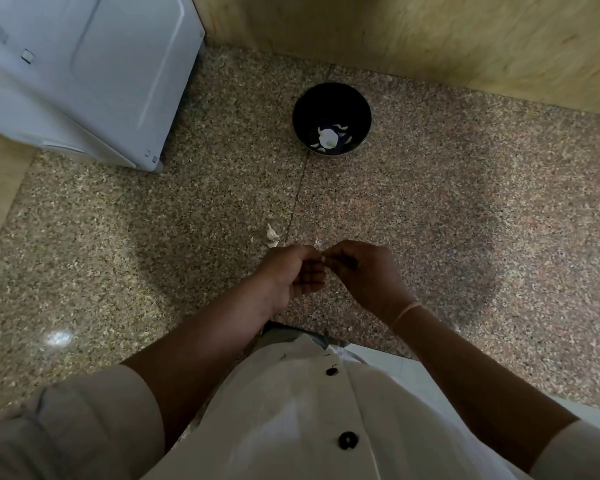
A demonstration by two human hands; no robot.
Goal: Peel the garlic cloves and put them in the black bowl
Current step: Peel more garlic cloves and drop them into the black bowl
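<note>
Left hand point(291, 275) and right hand point(366, 271) meet at frame centre, fingers curled, pinching small pale garlic clove point(323, 259) between them. Papery white garlic skins point(272, 234) on speckled brown granite counter point(465, 220) just above left hand. Round black bowl point(329, 102) upper centre, white garlic pieces point(328, 138) inside. White plastic appliance point(84, 71) upper left.

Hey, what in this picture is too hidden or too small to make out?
Head view throughout.
The garlic clove: the left hand and right hand cover nearly all of it; peeled or not, unclear.
The black bowl: white pieces inside too small to name.
The white appliance: cut off by left and top edges.
</note>
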